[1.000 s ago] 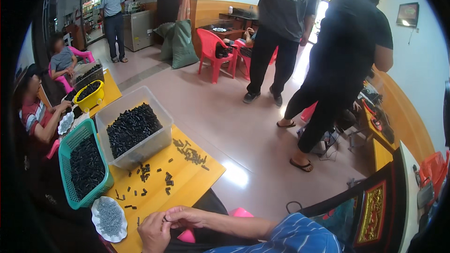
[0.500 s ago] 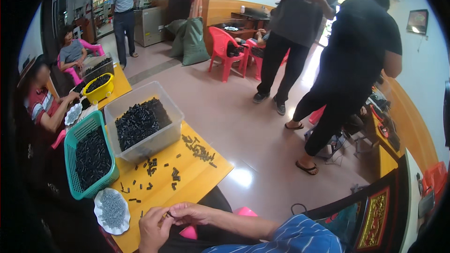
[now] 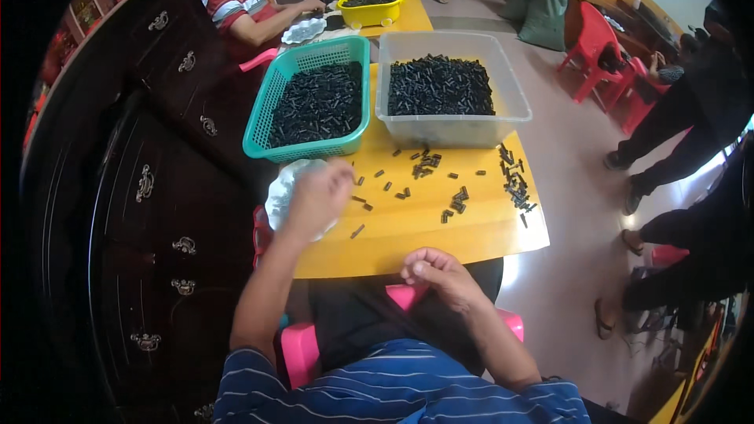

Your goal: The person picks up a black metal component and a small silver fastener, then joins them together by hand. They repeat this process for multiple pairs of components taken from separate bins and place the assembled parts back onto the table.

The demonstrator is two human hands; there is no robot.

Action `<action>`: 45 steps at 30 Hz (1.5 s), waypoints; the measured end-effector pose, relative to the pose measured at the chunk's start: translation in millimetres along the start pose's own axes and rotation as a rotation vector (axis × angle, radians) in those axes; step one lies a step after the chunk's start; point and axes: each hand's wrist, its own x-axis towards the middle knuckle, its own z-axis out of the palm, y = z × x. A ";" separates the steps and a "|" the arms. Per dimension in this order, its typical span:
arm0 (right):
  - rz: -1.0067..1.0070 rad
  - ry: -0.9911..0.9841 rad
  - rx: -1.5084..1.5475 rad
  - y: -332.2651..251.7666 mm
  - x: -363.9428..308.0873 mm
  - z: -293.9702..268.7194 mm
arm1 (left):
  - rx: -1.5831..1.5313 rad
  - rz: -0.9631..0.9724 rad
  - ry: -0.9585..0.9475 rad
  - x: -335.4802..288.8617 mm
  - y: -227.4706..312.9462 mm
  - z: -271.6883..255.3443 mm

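Dozens of small black pieces (image 3: 459,202) lie scattered over the yellow table (image 3: 440,235) in the middle of the frame, short stubby bits in loose clumps toward its right half, with a few strays nearer the left. The person's left hand (image 3: 318,198) hangs over a pale shallow dish (image 3: 281,196) at the table's left edge, fingers loosely curled downward; whether anything is pinched between them I cannot tell, since the hand is blurred. The right hand (image 3: 436,273) sits at the near edge of the table, low in the frame, fingers folded in to a narrow grip with the thumb against them; it may hold a piece, but none shows.

Above the loose bits, a green basket (image 3: 271,102) and a clear plastic bin (image 3: 514,102) stand side by side, both heaped with the same black pieces. Further up, a yellow bowl (image 3: 369,12) holds more, and another person in a striped shirt (image 3: 236,8) works beside it.

Judging by their look, these pieces are light, hard and stiff, probably plastic or rubber, not fragile, and small enough to skid away on the smooth tabletop. A fingertip pinch across the short middle of one piece seems the sure way to lift it.
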 end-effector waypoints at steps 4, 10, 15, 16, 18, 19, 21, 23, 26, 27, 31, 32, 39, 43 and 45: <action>-0.021 0.069 0.029 -1.0 1.1 7.5 | -0.054 0.091 0.281 55.4 -21.1 -22.9; -0.045 0.080 0.045 -5.1 3.5 6.5 | 0.067 0.234 0.083 26.2 -21.5 24.3; -0.017 0.066 0.047 -3.3 1.9 5.2 | 0.154 0.261 -0.126 1.7 5.6 72.5; -0.013 0.069 0.045 -2.6 1.5 4.1 | 0.153 0.266 -0.130 2.6 6.7 78.6; -0.015 0.075 0.045 -1.7 1.9 2.1 | 0.237 0.326 -0.111 6.9 7.9 88.5; -0.024 0.071 0.037 -1.8 1.7 0.4 | 0.235 0.331 -0.114 8.7 9.4 93.7; -0.038 0.071 0.031 -2.6 0.7 -1.1 | 0.234 0.364 -0.058 12.4 11.5 102.7; -0.036 0.077 0.044 -3.2 0.6 -1.0 | 0.238 0.367 -0.073 15.9 10.0 110.4; -0.033 0.082 0.042 -5.2 0.2 1.5 | 0.259 0.360 -0.100 19.4 1.7 120.1; -0.033 0.080 0.042 -5.3 0.5 2.1 | 0.274 0.353 -0.116 19.4 -2.0 122.0; -0.055 0.114 0.075 -2.1 3.5 0.0 | 0.255 0.422 -0.053 14.6 2.7 122.5; -0.104 0.149 0.095 -1.0 3.0 -2.4 | 0.111 0.365 -0.101 9.6 18.3 117.2; -0.085 0.245 0.262 -3.4 5.2 -7.6 | -0.215 0.259 -0.142 -56.9 61.6 80.5; -0.041 0.144 0.193 -2.6 4.5 -1.2 | -0.181 0.310 -0.104 -78.8 64.6 73.1; -0.065 0.087 0.186 2.2 5.0 -5.5 | -0.195 0.285 -0.130 -86.3 69.6 66.6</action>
